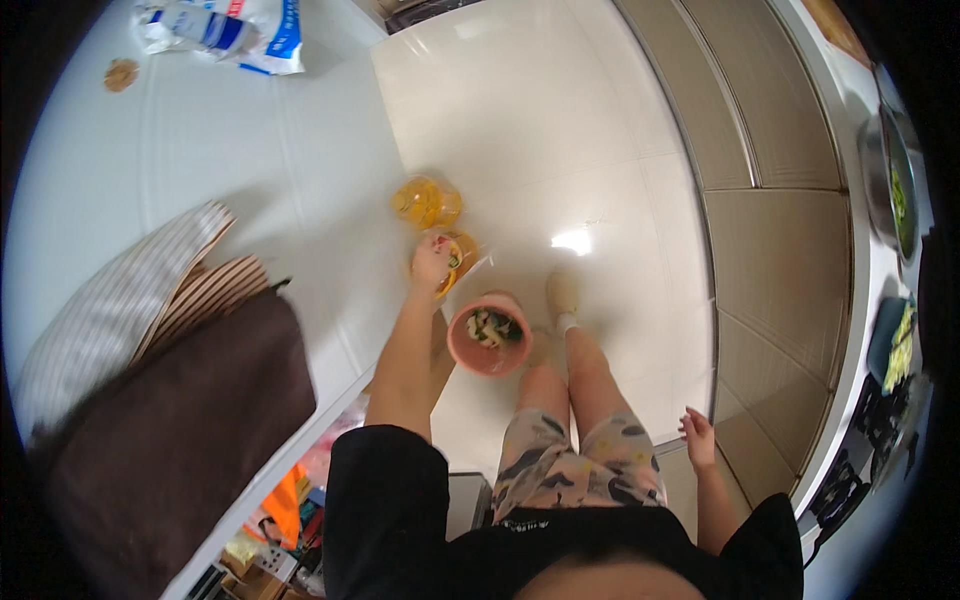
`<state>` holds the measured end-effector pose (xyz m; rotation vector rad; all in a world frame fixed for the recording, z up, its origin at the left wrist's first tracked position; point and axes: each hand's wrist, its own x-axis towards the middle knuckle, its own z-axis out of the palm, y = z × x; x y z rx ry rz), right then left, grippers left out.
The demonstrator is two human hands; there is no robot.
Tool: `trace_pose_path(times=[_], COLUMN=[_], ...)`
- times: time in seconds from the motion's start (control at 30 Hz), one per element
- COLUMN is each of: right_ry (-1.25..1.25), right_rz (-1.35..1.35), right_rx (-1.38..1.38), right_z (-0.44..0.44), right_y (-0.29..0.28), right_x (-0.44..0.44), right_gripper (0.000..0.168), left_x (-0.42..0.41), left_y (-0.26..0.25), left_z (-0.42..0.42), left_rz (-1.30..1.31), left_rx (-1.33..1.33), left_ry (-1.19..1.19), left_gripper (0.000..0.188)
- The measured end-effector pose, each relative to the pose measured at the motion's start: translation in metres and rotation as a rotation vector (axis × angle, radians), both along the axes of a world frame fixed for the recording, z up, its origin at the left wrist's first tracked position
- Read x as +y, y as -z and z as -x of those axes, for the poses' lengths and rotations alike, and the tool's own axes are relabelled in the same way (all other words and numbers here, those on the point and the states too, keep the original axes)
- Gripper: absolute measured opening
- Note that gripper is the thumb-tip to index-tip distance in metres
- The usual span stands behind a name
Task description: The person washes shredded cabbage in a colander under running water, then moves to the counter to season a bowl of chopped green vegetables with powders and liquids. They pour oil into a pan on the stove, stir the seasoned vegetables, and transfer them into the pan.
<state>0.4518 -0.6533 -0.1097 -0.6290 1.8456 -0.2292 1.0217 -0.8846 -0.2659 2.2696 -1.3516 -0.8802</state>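
Observation:
My left hand [432, 262] is closed around the upper part of a cooking-oil bottle [466, 253] with a yellow handle and amber contents. The fingers hide part of its neck. Just beyond it stands a second bottle of yellow oil [429, 202], beside the edge of the white surface. Nearer my legs is a pink bin [490, 363], with pale and green scraps [491, 328] at its bottom. My right hand [699, 439] hangs at my side near the cabinet fronts, its fingers loosely bent and apart, with nothing seen in it.
On the white surface [330, 187] lie a dark brown cloth [187, 420], striped fabric [127, 292] and a plastic package [262, 34]. Shelves below hold mixed items. Along the right counter are a metal bowl [889, 180], chopped greens on a board [900, 352] and a stove [840, 465].

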Motion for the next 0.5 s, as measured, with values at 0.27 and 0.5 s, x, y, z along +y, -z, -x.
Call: trace_pose_path(times=[0.27,0.5], right_ry=[0.206,0.299], right_rz=[-0.222,-0.076], right_rx=[0.158,-0.015], right_z=[0.015,-0.030], right_y=[0.031,0.022], right_x=[0.039,0.063], right_gripper=[0.033,0.031], left_x=[-0.099,-0.074], left_y=[0.099,0.051], left_z=[-0.049,0.049], left_rz=[-0.259,-0.551], left_rx=[-0.212,-0.307], left_ry=[-0.020,0.592], left_gripper=[0.057,0.059])
